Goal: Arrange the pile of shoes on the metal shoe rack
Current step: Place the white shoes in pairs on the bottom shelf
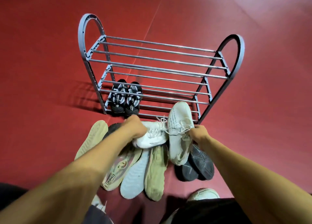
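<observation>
a person crouches over a pile of shoes on a red floor, both bare arms reaching forward toward a metal shoe rack. the left hand is closed over a white lace-up sneaker, its fingers wrapped around the upper near the laces, the shoe lying on its side atop the pile. the right hand grips a cream knit sneaker by its collar, fingers clenched on the fabric, with the toe raised toward the rack's lowest front rail and just overlapping it in view.

on the bottom tier, at the left end, a pair of black-and-white sandals sits side by side, toes toward the camera. the rest of that tier, from the sandals to the right-hand frame, is bare rails, as are the two tiers above. the rack's arched end frames rise clear on both sides, with open red floor all around them.

below the hands, the pile fans out: a tan shoe sole-up at the left edge, a printed insole, a white sole, a beige shoe, and two dark grey soles at the right, touching the cream sneaker's heel. the pile's front edge lies just short of the rack's base.
</observation>
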A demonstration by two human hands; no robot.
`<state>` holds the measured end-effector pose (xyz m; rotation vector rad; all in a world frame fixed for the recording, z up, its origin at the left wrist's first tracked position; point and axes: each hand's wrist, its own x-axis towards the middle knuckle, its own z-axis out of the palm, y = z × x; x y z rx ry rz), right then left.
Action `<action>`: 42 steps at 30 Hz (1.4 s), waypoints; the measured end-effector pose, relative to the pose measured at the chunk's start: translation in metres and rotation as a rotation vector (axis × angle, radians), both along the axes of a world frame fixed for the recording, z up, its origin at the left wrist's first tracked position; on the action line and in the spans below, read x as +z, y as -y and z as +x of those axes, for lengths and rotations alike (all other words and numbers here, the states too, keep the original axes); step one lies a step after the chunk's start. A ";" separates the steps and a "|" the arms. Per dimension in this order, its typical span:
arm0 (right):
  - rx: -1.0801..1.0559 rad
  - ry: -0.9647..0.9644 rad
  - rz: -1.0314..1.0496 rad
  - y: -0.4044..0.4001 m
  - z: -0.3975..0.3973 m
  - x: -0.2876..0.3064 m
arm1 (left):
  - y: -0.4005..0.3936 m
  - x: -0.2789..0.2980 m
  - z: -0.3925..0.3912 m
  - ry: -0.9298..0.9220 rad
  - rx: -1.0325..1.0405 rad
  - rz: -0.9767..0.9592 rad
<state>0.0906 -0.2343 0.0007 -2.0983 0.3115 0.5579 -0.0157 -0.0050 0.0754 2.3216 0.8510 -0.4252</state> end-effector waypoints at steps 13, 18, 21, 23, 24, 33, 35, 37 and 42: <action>0.020 -0.014 0.259 -0.023 -0.012 0.024 | -0.013 0.008 0.016 0.280 -0.202 -0.101; 0.090 -0.028 0.294 -0.036 -0.016 0.022 | -0.015 -0.084 -0.009 0.327 0.053 -0.047; 0.154 -0.008 0.285 -0.043 -0.018 0.019 | -0.020 -0.116 -0.032 0.233 0.081 0.025; 0.171 -0.016 0.300 -0.049 -0.019 0.016 | -0.013 -0.120 -0.046 0.279 0.223 0.154; 0.171 -0.027 0.310 -0.052 -0.019 0.015 | -0.004 -0.117 -0.051 0.330 0.354 0.170; 0.368 -0.162 0.443 -0.108 -0.057 0.004 | 0.014 -0.098 -0.058 0.496 0.646 -0.761; 0.375 -0.264 0.508 -0.109 -0.070 0.006 | 0.004 -0.103 -0.064 0.545 0.686 -0.698; 0.379 -0.312 0.449 -0.109 -0.090 0.005 | -0.005 -0.106 -0.069 0.588 0.743 -0.683; 0.718 -0.049 -0.226 -0.124 -0.138 -0.029 | -0.021 -0.119 -0.087 0.602 0.916 -0.539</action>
